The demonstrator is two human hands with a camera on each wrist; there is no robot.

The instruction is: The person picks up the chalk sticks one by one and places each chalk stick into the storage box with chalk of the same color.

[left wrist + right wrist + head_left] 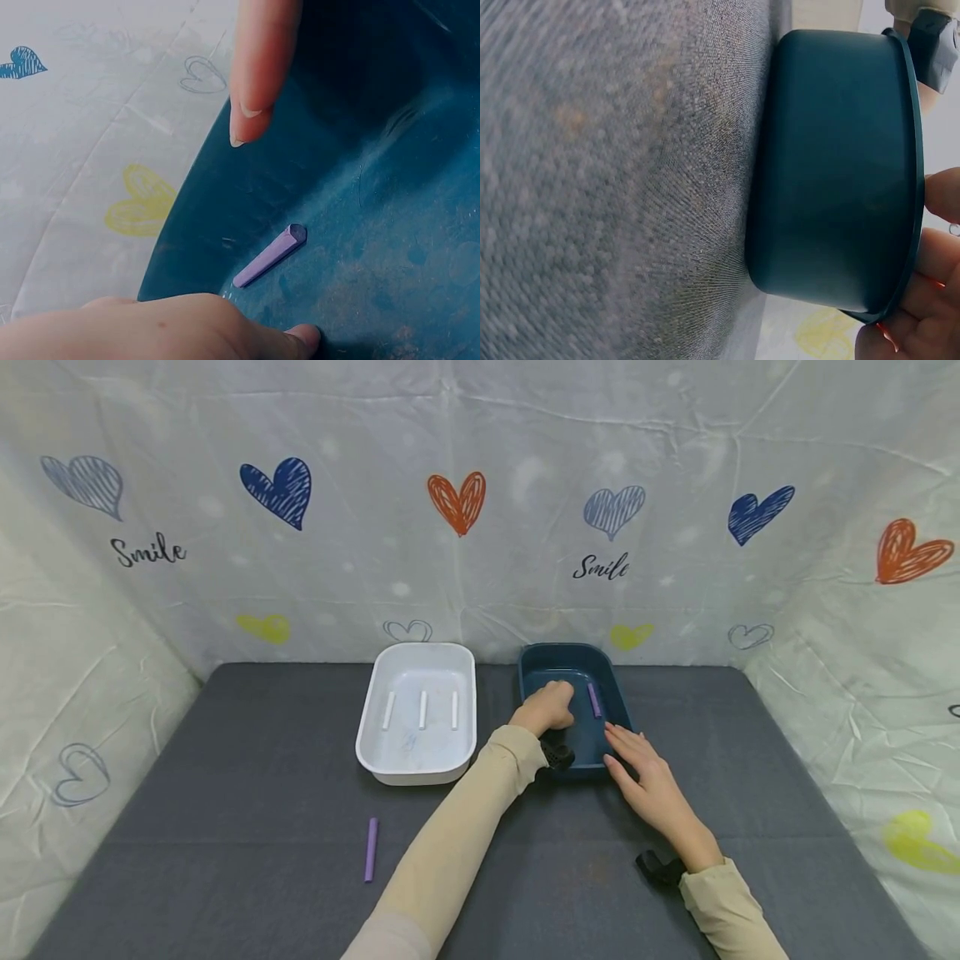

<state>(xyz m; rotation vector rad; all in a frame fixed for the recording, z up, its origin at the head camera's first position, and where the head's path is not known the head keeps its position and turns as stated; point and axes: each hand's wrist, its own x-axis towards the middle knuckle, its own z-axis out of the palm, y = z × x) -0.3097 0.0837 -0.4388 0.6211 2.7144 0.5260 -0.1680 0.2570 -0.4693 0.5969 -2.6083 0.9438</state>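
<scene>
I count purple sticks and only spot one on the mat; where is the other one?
In the head view, the second purple stick lies inside the dark blue tray, toward its right wall, just right of the left hand.

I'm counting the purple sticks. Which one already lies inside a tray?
The short purple stick in the dark blue plastic tray, beside the left hand. The other purple stick lies on the grey cloth, outside both trays.

A deep, dark teal plastic tub (613, 693) stands upright on the far right side of the counter. Inside it, a short purple chalk-like stick (594, 699) lies flat near the right wall.
</scene>
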